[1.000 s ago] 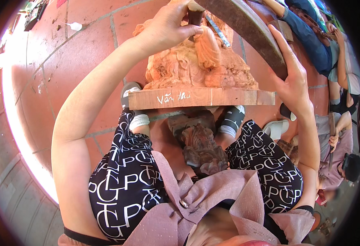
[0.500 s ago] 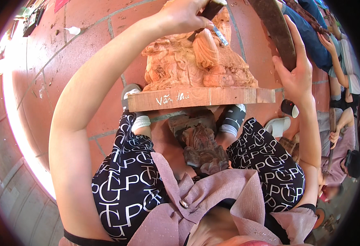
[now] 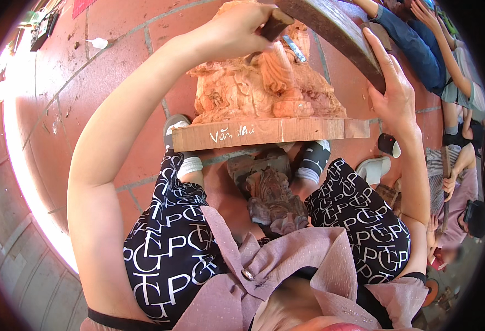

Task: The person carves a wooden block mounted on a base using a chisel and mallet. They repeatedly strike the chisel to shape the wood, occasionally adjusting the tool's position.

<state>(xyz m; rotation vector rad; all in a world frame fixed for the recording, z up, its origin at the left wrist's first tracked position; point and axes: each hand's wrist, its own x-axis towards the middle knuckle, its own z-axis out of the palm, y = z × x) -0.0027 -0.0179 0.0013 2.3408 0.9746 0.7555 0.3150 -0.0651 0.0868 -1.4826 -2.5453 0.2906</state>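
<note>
My left hand is closed round a carving chisel, whose dark handle end sticks out beyond my fingers. Its blade is hidden behind the hand. In my right hand is a long, dark wooden mallet, like a flat club. It slants up and left, its far end close to the chisel handle; I cannot tell whether they touch. Below the hands stands a reddish-brown wood carving with figures and folds, on a thick plank base. A blue and white patterned strip lies against the carving's upper part.
A smaller dark carved figure rests between my legs. Slippers lie at the right on the red tile floor. Other people sit close along the right side. A small white object lies far left.
The mallet has swung left and its far end has come down to the chisel handle. My left hand has shifted slightly left and lower. The carving has stayed in place.
</note>
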